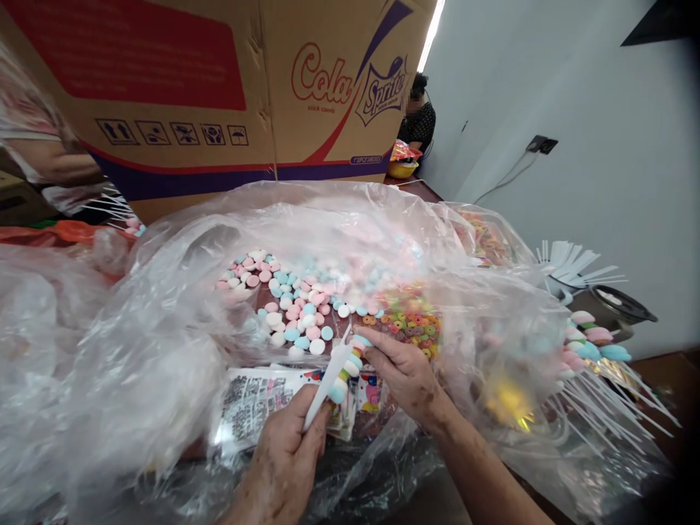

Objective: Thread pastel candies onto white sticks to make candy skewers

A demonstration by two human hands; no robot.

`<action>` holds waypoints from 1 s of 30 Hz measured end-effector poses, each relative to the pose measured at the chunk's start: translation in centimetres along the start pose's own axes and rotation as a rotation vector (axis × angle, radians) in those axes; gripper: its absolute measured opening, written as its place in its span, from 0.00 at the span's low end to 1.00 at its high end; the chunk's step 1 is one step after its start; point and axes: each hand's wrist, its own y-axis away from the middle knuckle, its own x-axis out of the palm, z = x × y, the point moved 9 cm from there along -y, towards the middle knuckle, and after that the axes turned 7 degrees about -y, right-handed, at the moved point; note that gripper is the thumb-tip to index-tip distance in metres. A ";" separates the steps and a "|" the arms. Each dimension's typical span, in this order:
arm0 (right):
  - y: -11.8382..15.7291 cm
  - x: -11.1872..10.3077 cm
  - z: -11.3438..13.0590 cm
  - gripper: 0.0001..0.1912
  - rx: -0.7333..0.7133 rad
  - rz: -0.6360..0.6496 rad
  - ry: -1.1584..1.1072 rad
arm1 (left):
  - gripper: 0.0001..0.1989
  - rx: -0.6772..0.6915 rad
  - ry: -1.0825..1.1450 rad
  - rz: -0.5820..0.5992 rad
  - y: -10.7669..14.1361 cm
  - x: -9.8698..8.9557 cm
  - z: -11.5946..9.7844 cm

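Note:
My left hand [292, 445] is closed around a flat white stick [329, 383] that tapers to a thin point at the top. Right beside the stick is a candy skewer [350, 370] of stacked blue, white, pink and yellow pieces. My right hand [407, 375] pinches the skewer's upper end between thumb and fingers. Whether my left hand also grips the skewer's lower end is hidden. Beyond my hands lie loose pink, white and blue round candies [311, 319] and colourful ring candies [413, 328]. Printed wrappers [262, 401] lie beneath my hands.
Clear plastic sheeting [153, 321] surrounds the candies. A large cardboard box [191, 80] stands behind. Finished candy skewers [599, 346] lie at right, near white sticks [574, 262] in a container and a dark-lidded pot [617, 302]. Two other people are partly visible behind.

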 end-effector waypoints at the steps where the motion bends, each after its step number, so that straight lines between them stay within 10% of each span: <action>1: 0.1 0.1 0.6 0.18 -0.057 0.001 0.037 | 0.15 0.004 0.018 -0.006 0.0 0.2 0.1; 15: 1.5 1.2 2.5 0.19 -0.283 0.061 0.206 | 0.15 -0.033 0.044 -0.058 -0.7 -0.6 0.0; 30: 2.8 -0.9 1.3 0.25 -0.124 -0.077 -0.381 | 0.26 -0.059 0.198 -0.119 -0.5 0.0 1.0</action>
